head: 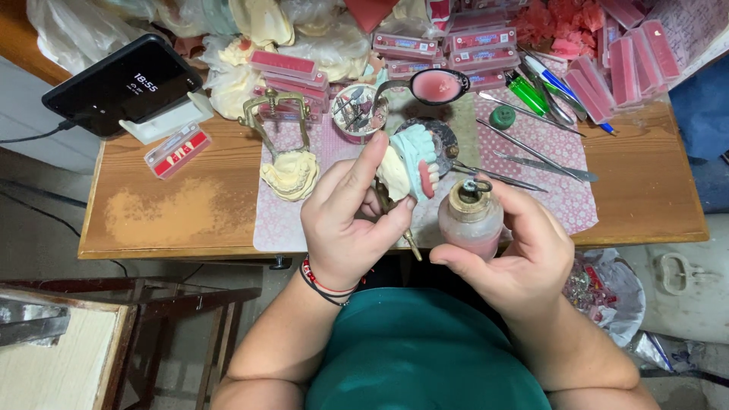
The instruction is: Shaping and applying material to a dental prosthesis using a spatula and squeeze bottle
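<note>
A: What sits at the far left of the worktop (190, 220)?

B: At about ten o'clock a dark phone (121, 85) leans on a white stand, screen lit. Just below it, toward nine o'clock, lies a small red and white box (177, 150).

A: And nearer the middle?

B: A brass frame (275, 114) stands over a cream plaster cast (290, 173) on a pink dotted mat (285, 220). Behind it, at twelve o'clock, a round tub (360, 112) holds small tools, and a spoon (434, 86) holds pink wax.

A: What is the left hand doing?

B: The left hand (348, 220) has its grip clenched around a dental model (410, 165), pale green and cream with pink gum and a row of teeth. It is held up just above the near edge of the worktop, at the centre, with the forefinger raised along its side.

A: The right hand?

B: The right hand (512, 254) is grasping a small glass bottle (471, 220) of pink liquid, upright, thumb and fingers wrapped round its body. The bottle is just beside the model, at about three o'clock from it.

A: Further right?

B: Metal hand tools (531, 163) lie on the mat at two o'clock, with a green lighter (525, 93) and stacked pink boxes (626, 64) beyond.
</note>
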